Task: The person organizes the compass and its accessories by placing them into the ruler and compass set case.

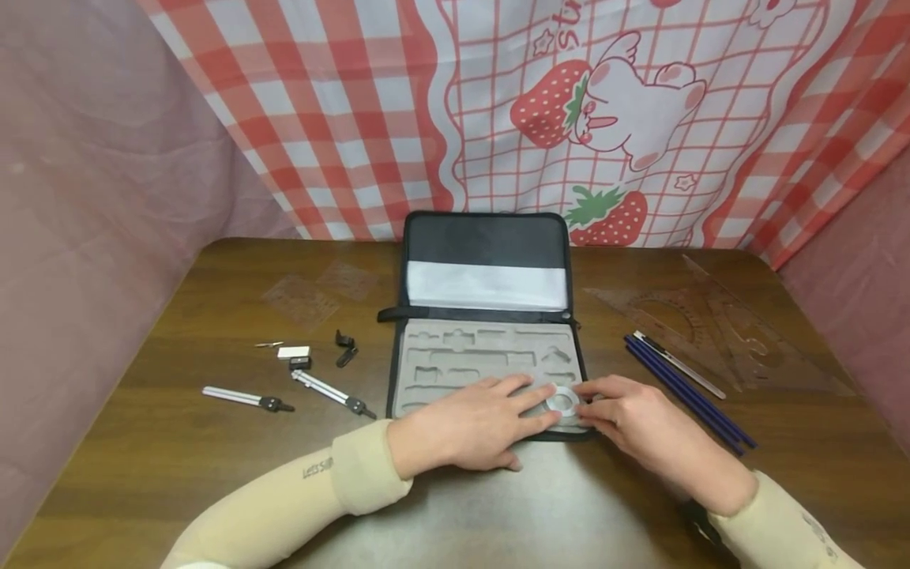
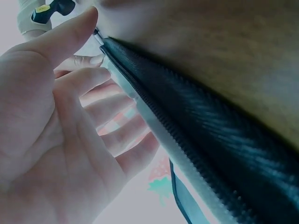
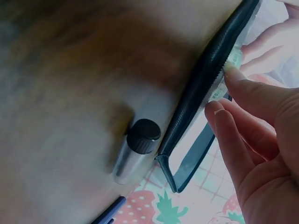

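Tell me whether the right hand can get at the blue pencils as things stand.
Probably yes: the right hand is close to the blue pencils on the table, whose near halves look uncovered, though it must first leave the white ring.

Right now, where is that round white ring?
In the head view, the white ring is at the near right corner of the open case's grey insert, between the left hand and the right hand, which pinches its edge.

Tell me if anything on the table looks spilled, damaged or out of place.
Nothing stands out as spilled or damaged. The compasses and blue pencils lie loose beside the open case, but look laid out rather than dropped.
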`<state>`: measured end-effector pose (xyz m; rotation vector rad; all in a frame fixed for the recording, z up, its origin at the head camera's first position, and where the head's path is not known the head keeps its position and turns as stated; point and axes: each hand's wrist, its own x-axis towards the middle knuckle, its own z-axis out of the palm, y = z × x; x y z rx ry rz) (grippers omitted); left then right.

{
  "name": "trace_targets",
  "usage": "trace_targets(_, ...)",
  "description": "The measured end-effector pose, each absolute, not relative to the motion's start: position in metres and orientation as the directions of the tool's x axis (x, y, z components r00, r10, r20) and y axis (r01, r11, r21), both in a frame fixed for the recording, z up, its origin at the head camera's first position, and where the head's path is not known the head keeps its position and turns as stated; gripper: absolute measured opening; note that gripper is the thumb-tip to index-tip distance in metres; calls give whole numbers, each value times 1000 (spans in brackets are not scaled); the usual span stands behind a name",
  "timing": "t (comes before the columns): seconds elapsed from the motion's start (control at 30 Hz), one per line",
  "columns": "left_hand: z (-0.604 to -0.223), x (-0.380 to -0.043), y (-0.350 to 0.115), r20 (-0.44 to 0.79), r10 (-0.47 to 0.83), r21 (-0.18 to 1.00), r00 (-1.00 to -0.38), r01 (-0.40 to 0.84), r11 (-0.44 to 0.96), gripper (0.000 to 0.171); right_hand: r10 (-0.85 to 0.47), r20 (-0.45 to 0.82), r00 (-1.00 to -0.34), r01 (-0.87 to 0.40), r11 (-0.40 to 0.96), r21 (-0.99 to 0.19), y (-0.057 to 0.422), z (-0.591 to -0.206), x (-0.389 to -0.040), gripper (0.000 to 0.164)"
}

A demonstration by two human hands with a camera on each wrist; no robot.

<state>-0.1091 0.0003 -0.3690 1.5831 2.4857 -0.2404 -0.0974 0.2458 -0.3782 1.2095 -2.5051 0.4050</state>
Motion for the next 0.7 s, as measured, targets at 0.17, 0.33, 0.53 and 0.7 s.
trace_targets(0.17,-368,-108,3,-257,867,-46,-426,902,430,77,-711,449,-541,-820,566,-91,246,-380,-98,19)
trace_targets(0.33,-367,-108,5,-262,861,-53,-436,897,439,76,-718,456,-526,-829,554,-83,246,-382,-99,19)
trace_targets(0.53,-366,-108,7,-277,850,-66,-448,891,449,75,-721,476,-503,-837,543,-61,244,-383,-101,18)
trace_targets(0.7,-366,-108,9,-286,844,-74,-454,888,453,75,-728,453,-515,-830,555,-52,243,-381,-98,17)
